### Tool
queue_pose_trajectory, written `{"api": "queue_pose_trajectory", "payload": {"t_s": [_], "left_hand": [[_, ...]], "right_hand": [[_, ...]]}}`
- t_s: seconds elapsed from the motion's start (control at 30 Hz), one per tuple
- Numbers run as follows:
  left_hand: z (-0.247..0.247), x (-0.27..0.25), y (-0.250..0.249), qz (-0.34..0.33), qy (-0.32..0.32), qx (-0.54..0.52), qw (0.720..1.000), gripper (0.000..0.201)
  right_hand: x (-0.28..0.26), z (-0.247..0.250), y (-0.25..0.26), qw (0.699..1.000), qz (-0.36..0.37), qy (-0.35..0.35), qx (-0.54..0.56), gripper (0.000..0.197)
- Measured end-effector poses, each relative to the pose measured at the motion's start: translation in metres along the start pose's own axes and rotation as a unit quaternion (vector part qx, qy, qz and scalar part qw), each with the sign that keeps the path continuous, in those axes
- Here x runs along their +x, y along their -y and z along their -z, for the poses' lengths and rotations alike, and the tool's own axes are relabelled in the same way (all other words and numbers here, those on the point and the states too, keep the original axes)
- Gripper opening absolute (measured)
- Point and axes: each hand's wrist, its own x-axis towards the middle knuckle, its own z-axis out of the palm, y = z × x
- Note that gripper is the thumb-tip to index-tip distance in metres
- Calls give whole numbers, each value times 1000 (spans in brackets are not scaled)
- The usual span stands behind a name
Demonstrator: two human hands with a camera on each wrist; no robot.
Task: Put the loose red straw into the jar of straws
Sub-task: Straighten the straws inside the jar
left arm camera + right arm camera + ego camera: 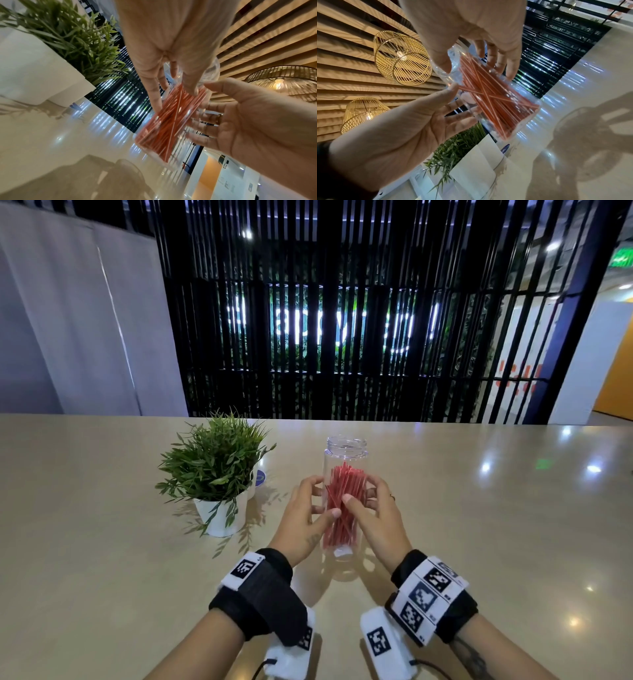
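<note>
A clear, lidless jar (pixel 346 445) stands upright on the beige table (pixel 496 525), packed with several thin red straws (pixel 344 484). My left hand (pixel 322 498) holds the jar's left side with its thumb across the front. My right hand (pixel 363 494) holds the right side, its thumb also on the front. In the left wrist view my left hand (pixel 175 98) has thumb and fingers either side of the jar (pixel 171 121). My right hand (pixel 476 71) straddles the jar (pixel 496 108) the same way. I see no straw outside the jar.
A green plant (pixel 212 460) in a white pot (pixel 222 515) stands just left of the jar, close to my left hand. A small white item with a blue mark (pixel 260 477) sits behind the pot. A black slatted screen rises beyond the table's far edge.
</note>
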Motion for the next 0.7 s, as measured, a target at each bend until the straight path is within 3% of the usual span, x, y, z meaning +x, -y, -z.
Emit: {"api": "queue_pose_trajectory", "payload": {"t_s": [0.17,0.27,0.43,0.7], "left_hand": [[8,26,10,21,-20,57,998,51],[11,41,17,59,10,46,997,57],[25,62,44,109,31,112,987,69],[31,67,81,134,38,75,987,71]], "right_hand": [[24,-26,-13,999,-31,-7,-8,31],[46,-37,-23,999,-38,-5,-35,35],[65,-47,-38,997,-64,33,-35,41],[67,-60,-63,994,-81,62,-41,33]]}}
